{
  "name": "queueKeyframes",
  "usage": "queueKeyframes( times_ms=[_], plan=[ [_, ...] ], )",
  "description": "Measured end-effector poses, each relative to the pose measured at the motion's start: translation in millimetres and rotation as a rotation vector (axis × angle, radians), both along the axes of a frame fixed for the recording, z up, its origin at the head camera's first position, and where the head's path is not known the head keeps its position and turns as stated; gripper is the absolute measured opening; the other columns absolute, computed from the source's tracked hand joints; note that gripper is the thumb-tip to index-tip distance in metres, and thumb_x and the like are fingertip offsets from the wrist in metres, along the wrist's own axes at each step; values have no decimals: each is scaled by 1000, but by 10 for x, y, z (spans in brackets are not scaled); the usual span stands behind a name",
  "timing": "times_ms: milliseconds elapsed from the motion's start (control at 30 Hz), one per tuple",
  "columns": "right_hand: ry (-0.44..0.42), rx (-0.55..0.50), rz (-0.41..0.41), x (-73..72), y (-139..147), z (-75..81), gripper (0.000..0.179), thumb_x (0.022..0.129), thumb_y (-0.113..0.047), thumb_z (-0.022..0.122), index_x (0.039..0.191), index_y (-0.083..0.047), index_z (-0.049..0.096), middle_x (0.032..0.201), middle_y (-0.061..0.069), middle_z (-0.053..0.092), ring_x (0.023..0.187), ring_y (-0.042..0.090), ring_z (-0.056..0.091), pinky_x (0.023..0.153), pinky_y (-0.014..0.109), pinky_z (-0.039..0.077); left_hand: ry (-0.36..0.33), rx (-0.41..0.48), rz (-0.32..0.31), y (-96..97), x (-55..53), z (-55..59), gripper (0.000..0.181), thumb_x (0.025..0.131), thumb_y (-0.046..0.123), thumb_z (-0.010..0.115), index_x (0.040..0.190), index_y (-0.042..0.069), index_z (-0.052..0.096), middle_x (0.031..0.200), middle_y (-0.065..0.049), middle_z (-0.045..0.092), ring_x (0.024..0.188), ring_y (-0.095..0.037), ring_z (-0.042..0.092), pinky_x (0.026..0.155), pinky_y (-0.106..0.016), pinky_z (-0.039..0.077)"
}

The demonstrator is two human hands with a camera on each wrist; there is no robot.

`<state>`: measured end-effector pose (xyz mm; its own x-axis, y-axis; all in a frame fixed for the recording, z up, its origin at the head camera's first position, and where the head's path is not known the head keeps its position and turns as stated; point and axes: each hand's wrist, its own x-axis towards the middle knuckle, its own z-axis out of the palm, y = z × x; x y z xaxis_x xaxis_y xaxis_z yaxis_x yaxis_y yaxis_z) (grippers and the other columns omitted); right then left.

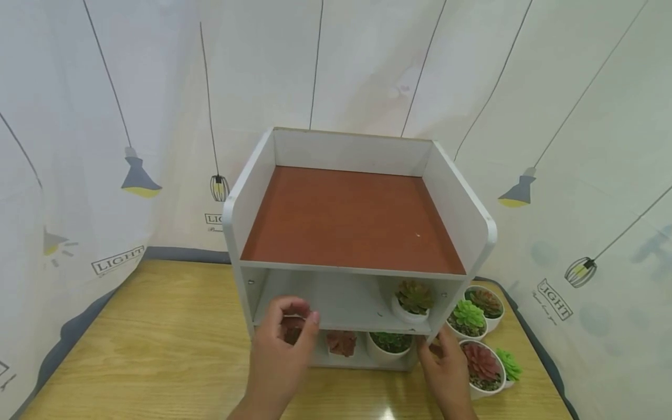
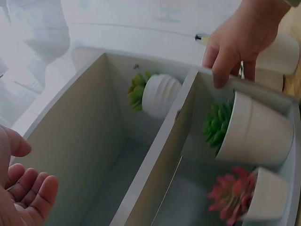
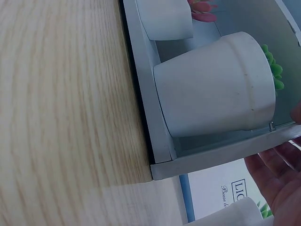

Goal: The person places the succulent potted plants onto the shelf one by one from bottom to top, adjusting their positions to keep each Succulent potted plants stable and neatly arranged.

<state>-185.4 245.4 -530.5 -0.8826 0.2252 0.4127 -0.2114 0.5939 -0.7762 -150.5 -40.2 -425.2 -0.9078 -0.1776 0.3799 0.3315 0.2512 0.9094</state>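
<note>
A small white shelf unit (image 1: 462,210) with a red-brown top board stands on the table. My right hand (image 1: 446,367) grips its right side panel low down, thumb inside and fingers outside. My left hand (image 1: 283,356) hovers before the left part, fingers loosely bent, holding nothing. On the middle level, at the right, sits a yellow-green succulent (image 1: 413,297) in a ribbed white pot. Below it a green succulent (image 2: 258,132) in a larger white pot stands beside a red one (image 2: 233,195). Another reddish plant (image 1: 291,333) is partly hidden behind my left hand.
Right of the unit, several potted succulents crowd together: a red one (image 1: 482,364), a bright green one (image 1: 467,318), an orange-green one (image 1: 485,303) and a small green one (image 1: 508,366). A lamp-printed cloth (image 1: 367,70) hangs behind the wooden table (image 1: 157,350).
</note>
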Motion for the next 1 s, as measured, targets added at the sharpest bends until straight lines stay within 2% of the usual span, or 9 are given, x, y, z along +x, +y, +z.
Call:
queueKeyframes(
  times_ms=[167,200,267,367,467,567,733,800,1000],
  plan=[
    [4,-7,2,2,-15,-4,35,96,1,68,128,-11,66,128,3,66,112,-17,52,85,10,56,310,-50,145,-255,-28,-51,23,94,-7,68,115,-3,59,103,-6,64,95,-4,63,81,-12,56],
    [7,-11,3,1,-17,-6,34,96,2,68,128,-11,67,127,3,66,112,-17,52,85,9,55,353,-50,174,-303,-39,-53,24,93,-10,67,114,-6,59,103,-8,63,95,-3,62,81,-10,55],
    [11,-15,3,0,-15,-14,34,95,2,68,127,-10,67,126,2,66,112,-16,53,85,7,54,394,-43,224,-395,-56,-51,25,91,-13,66,114,-9,58,101,-8,63,94,-1,62,81,-8,54],
    [5,-11,-5,0,-8,-19,33,96,1,68,126,-11,67,126,1,66,111,-16,53,85,7,54,390,-20,301,-500,-75,-62,24,90,-13,68,112,-10,59,100,-2,63,92,0,62,78,-7,53],
    [-12,1,-19,8,-1,-15,33,97,0,68,127,-13,67,126,2,67,111,-16,53,87,10,56,353,-5,352,-573,-87,-108,26,89,-10,70,113,-10,59,103,0,62,95,-1,61,79,-8,52],
    [-20,8,-24,15,5,-11,32,97,-2,68,127,-13,67,126,4,68,111,-17,52,87,11,56,296,-16,384,-623,-108,-173,30,89,-6,72,116,-10,58,108,-6,62,101,-6,57,83,-11,49],
    [3,-12,-11,7,-2,-21,31,96,1,69,125,-11,67,123,2,67,110,-16,53,85,6,53,21,-61,326,-698,-155,-243,44,96,13,74,134,4,53,128,-7,55,116,-11,50,92,-16,45],
    [8,-16,-7,4,-11,-25,31,95,2,69,124,-10,68,122,1,67,110,-15,54,85,5,53,-63,-90,291,-726,-175,-262,50,97,18,74,141,10,50,133,-5,54,121,-15,50,94,-16,46],
    [-11,12,-14,5,-5,10,29,96,0,69,123,-12,68,121,2,68,110,-16,53,85,11,56,-146,-119,230,-747,-227,-290,54,98,21,73,146,17,50,136,-1,55,124,-16,54,95,-22,56]
  ],
)
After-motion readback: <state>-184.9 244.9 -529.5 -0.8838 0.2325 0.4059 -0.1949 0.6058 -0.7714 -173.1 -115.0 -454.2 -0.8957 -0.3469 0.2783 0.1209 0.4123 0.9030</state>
